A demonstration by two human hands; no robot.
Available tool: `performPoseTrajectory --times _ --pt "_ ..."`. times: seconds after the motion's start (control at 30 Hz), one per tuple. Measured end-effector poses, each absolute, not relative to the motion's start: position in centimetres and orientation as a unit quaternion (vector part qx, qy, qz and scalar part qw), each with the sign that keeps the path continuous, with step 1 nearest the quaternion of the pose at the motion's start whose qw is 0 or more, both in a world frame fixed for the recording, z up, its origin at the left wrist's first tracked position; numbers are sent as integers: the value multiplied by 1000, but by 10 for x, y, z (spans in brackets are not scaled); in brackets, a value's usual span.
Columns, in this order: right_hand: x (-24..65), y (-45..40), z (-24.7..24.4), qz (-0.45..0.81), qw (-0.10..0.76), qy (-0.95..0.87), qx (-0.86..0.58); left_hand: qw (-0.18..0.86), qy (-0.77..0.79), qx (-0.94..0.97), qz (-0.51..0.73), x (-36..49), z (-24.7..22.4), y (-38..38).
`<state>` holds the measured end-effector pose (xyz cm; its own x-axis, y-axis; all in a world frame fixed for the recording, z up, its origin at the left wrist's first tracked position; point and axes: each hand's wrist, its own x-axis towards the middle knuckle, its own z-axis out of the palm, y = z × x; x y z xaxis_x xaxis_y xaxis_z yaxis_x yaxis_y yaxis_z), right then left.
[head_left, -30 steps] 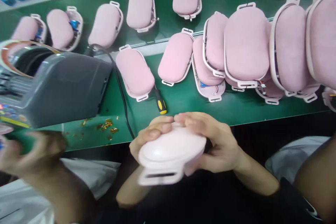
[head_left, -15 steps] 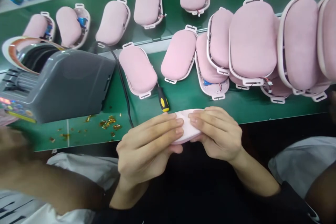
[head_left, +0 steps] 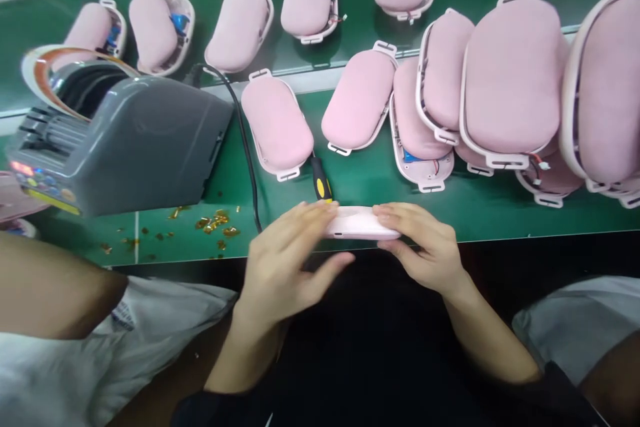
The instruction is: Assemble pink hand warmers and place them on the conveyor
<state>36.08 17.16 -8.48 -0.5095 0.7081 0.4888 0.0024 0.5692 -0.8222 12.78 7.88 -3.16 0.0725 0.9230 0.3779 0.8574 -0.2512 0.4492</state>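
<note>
Bridging left grip (head_left: 285,267) and right grip (head_left: 431,247) is a pink case (head_left: 357,222).

Near the bench's (head_left: 490,213) front edge, scraps (head_left: 215,221) are lying before the machine (head_left: 150,147); rightward, the cable (head_left: 247,153) is running, then the screwdriver (head_left: 321,180) is lying, then cases (head_left: 513,77) are overlapping.

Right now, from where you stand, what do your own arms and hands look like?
The left hand and right hand are bare: no gloves, rings or watch show. The left sleeve and right sleeve are black and short, ending near the elbows.
</note>
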Motion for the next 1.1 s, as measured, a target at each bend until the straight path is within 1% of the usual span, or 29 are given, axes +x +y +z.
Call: performPoseTrajectory --times 0.07,0.2,0.3,0.37,0.5,0.57,0.7,0.8,0.83,0.9,0.97,1.0,1.07,1.1 --pt "355 167 -88 405 446 -764 -231 19 577 768 279 139 -32 84" --pt "344 163 -91 394 488 -741 -240 -49 560 752 343 158 -46 88" --pt "342 162 -93 378 519 -729 -239 -103 571 729 363 162 -51 87" --pt "343 164 -93 389 510 -729 -239 -75 571 741 346 157 -47 88" --pt "347 167 -92 416 473 -740 -237 23 569 770 288 137 -32 88" --pt "346 166 -91 415 466 -743 -240 41 570 766 293 130 -32 87" --pt "340 164 -93 388 471 -748 -263 17 565 742 360 135 -45 85" --pt "337 163 -88 350 486 -753 -270 -15 564 733 379 142 -47 87" --pt "338 163 -83 343 472 -766 -270 -21 562 734 382 142 -44 87" --pt "343 166 -68 320 407 -815 -260 -34 550 741 383 140 -40 89" --pt "352 172 -49 269 330 -875 -232 -57 539 742 393 136 -42 90" --pt "357 178 -38 233 307 -897 -217 -78 539 730 412 134 -48 91" --pt "365 198 -12 146 310 -916 -209 -148 539 656 507 133 -65 94" --pt "367 213 4 102 318 -914 -229 -163 538 623 543 133 -74 97"
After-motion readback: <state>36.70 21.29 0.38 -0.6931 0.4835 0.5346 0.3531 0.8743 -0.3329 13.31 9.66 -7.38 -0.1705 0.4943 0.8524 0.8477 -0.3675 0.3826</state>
